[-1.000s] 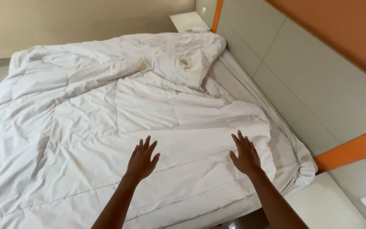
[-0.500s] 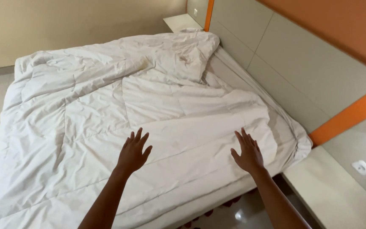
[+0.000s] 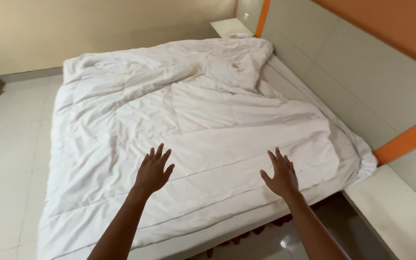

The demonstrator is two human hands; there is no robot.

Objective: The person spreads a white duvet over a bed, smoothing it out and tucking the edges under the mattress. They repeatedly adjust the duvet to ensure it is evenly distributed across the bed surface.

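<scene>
A rumpled white quilted duvet (image 3: pixel 193 130) covers the whole top of a low bed, its long axis running from the near edge by the person away toward the far beige wall (image 3: pixel 97 29). It is bunched into thick folds at the far end and along the right side, beside the pale padded headboard panel with an orange stripe (image 3: pixel 362 82).

The left hand (image 3: pixel 152 171) and right hand (image 3: pixel 280 173) are stretched out, palms down, over the near part of the duvet, fingers spread and holding nothing; whether they touch the fabric cannot be told.

The bed stands on a pale tiled floor (image 3: pixel 10 144). A cream ledge (image 3: pixel 396 212) lies at the near right, and a small light bedside shelf (image 3: pixel 229 26) sits at the far corner.
</scene>
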